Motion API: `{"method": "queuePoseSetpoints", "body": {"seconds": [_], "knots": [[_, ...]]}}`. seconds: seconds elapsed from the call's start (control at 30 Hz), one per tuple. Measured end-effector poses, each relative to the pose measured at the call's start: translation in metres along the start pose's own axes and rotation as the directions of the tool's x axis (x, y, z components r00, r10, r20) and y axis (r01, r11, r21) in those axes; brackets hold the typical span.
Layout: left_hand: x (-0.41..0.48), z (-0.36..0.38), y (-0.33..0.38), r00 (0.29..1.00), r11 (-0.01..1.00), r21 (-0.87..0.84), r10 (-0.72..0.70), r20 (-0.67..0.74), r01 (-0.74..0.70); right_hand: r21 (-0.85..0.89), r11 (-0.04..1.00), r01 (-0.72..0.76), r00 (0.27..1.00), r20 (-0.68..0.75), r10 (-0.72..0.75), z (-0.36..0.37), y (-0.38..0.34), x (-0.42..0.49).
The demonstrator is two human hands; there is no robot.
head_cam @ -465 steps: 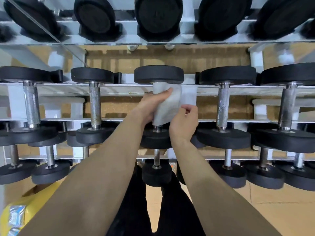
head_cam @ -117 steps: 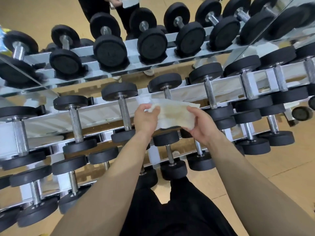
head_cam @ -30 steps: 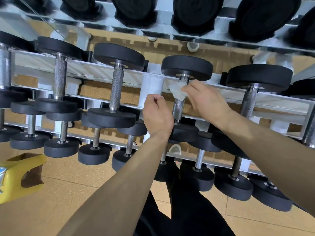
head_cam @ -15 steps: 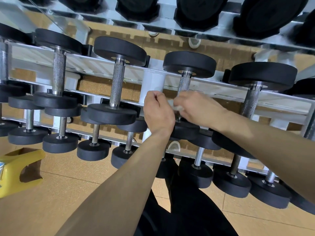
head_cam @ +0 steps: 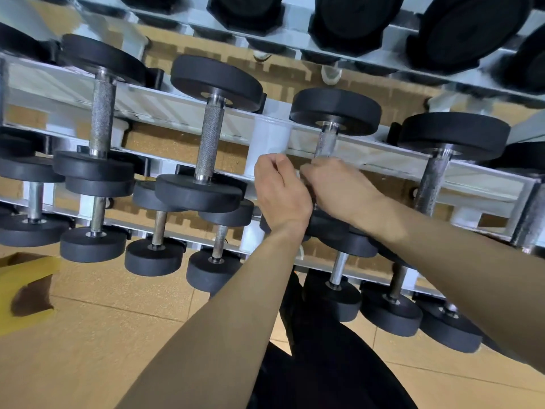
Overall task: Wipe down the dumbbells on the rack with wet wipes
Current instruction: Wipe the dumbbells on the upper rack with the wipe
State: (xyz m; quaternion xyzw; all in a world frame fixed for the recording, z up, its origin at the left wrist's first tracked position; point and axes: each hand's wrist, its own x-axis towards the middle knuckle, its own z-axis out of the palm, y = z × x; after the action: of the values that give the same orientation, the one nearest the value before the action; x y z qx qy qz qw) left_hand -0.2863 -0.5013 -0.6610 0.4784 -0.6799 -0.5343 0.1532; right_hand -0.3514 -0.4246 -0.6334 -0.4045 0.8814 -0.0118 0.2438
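Observation:
Black dumbbells with knurled steel handles lie in rows on a white rack [head_cam: 182,113]. My right hand [head_cam: 339,184] is wrapped around the lower handle of one dumbbell [head_cam: 336,113] on the upper row. Only a sliver of the white wet wipe [head_cam: 298,174] shows between my two hands; the rest is hidden under my right palm. My left hand [head_cam: 280,193] is curled into a fist right beside the right hand, touching the wipe's edge. The dumbbell's near head is mostly covered by my wrists.
Neighbouring dumbbells [head_cam: 215,81] [head_cam: 451,134] sit close on either side. A lower row of smaller dumbbells [head_cam: 153,255] juts toward me above the tan floor. A yellow box [head_cam: 20,293] lies at the left edge. A mirror behind reflects more dumbbells [head_cam: 469,33].
My right hand slid down the dumbbell handle from just under the far head to its lower part, taking the wipe along. My left hand stayed beside it.

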Motion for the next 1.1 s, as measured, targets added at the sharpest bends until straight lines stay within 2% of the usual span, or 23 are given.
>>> {"method": "queuePoseSetpoints", "body": {"seconds": [0.07, 0.13, 0.2, 0.27, 0.3, 0.37, 0.47, 0.53, 0.57, 0.6, 0.67, 0.7, 0.73, 0.77, 0.83, 0.9, 0.97, 1.03, 1.07, 1.1], "knots": [[0.000, 0.000, -0.002, 1.000, 1.000, -0.013, 0.003, 0.003, -0.003, 0.030, 0.997, 0.070, 0.989, 0.125, -0.074, -0.003, -0.005, -0.003], [0.000, -0.001, -0.001, 1.000, 1.000, -0.011, -0.007, 0.009, 0.007, -0.017, 0.999, 0.046, 0.995, 0.089, -0.044, -0.007, 0.004, 0.008], [0.001, -0.001, 0.001, 0.999, 1.000, -0.003, -0.027, 0.021, 0.027, 0.038, 0.998, -0.048, 0.997, -0.063, 0.051, -0.010, 0.021, 0.016], [0.000, -0.001, 0.002, 0.999, 0.999, 0.009, -0.033, 0.035, 0.032, 0.229, 0.967, -0.115, 0.947, -0.268, 0.176, -0.006, 0.033, 0.007], [0.000, -0.001, 0.002, 0.999, 0.999, 0.017, -0.032, 0.043, 0.032, 0.307, 0.946, -0.105, 0.922, -0.327, 0.208, 0.000, 0.033, -0.001], [0.001, 0.000, 0.001, 0.997, 0.999, 0.035, -0.035, 0.062, 0.033, 0.438, 0.896, -0.076, 0.930, -0.294, 0.222, 0.015, 0.028, -0.018], [0.002, 0.001, 0.000, 0.996, 0.997, 0.067, -0.037, 0.080, 0.031, 0.569, 0.814, -0.114, 0.957, -0.157, 0.244, 0.029, 0.031, -0.027], [0.002, 0.002, -0.001, 0.996, 0.995, 0.090, -0.044, 0.079, 0.037, 0.621, 0.768, -0.155, 0.932, -0.165, 0.322, 0.034, 0.042, -0.022], [0.001, 0.003, -0.001, 0.996, 0.995, 0.096, -0.047, 0.075, 0.039, 0.662, 0.727, -0.182, 0.899, -0.187, 0.395, 0.034, 0.044, -0.018], [0.001, 0.004, -0.001, 0.996, 0.994, 0.103, -0.046, 0.071, 0.039, 0.740, 0.643, -0.199, 0.847, -0.201, 0.492, 0.036, 0.044, -0.014], [0.002, 0.005, -0.001, 0.997, 0.991, 0.127, -0.049, 0.064, 0.041, 0.926, 0.346, -0.154, 0.728, -0.131, 0.673, 0.035, 0.039, -0.005], [0.002, 0.005, -0.001, 0.997, 0.990, 0.137, -0.051, 0.060, 0.043, 0.963, 0.236, -0.127, 0.683, -0.087, 0.725, 0.035, 0.036, -0.001], [0.003, 0.005, 0.000, 0.997, 0.988, 0.146, -0.048, 0.057, 0.039, 0.975, 0.191, -0.109, 0.671, -0.069, 0.738, 0.035, 0.032, 0.002], [0.003, 0.005, 0.000, 0.998, 0.987, 0.156, -0.041, 0.054, 0.032, 0.967, 0.212, -0.140, 0.682, -0.061, 0.729, 0.038, 0.029, 0.002], [0.004, 0.006, -0.001, 0.998, 0.984, 0.174, -0.039, 0.049, 0.030, 0.914, 0.328, -0.240, 0.744, -0.044, 0.666, 0.047, 0.028, -0.003], [0.004, 0.007, 0.000, 0.997, 0.981, 0.186, -0.065, 0.048, 0.055, 0.821, 0.469, -0.326, 0.837, 0.020, 0.548, 0.057, 0.030, -0.013], [0.004, 0.008, 0.001, 0.995, 0.978, 0.196, -0.087, 0.052, 0.076, 0.762, 0.559, -0.327, 0.908, 0.090, 0.409, 0.059, 0.034, -0.019], [0.004, 0.007, 0.002, 0.994, 0.976, 0.201, -0.098, 0.051, 0.086, 0.754, 0.564, -0.337, 0.924, 0.148, 0.354, 0.056, 0.043, -0.016], [0.004, 0.007, 0.002, 0.994, 0.975, 0.203, -0.099, 0.053, 0.086, 0.779, 0.528, -0.339, 0.918, 0.149, 0.369, 0.053, 0.048, -0.012], [0.004, 0.006, 0.002, 0.994, 0.975, 0.205, -0.099, 0.056, 0.085, 0.830, 0.446, -0.333, 0.899, 0.137, 0.416, 0.054, 0.052, -0.006]]}}
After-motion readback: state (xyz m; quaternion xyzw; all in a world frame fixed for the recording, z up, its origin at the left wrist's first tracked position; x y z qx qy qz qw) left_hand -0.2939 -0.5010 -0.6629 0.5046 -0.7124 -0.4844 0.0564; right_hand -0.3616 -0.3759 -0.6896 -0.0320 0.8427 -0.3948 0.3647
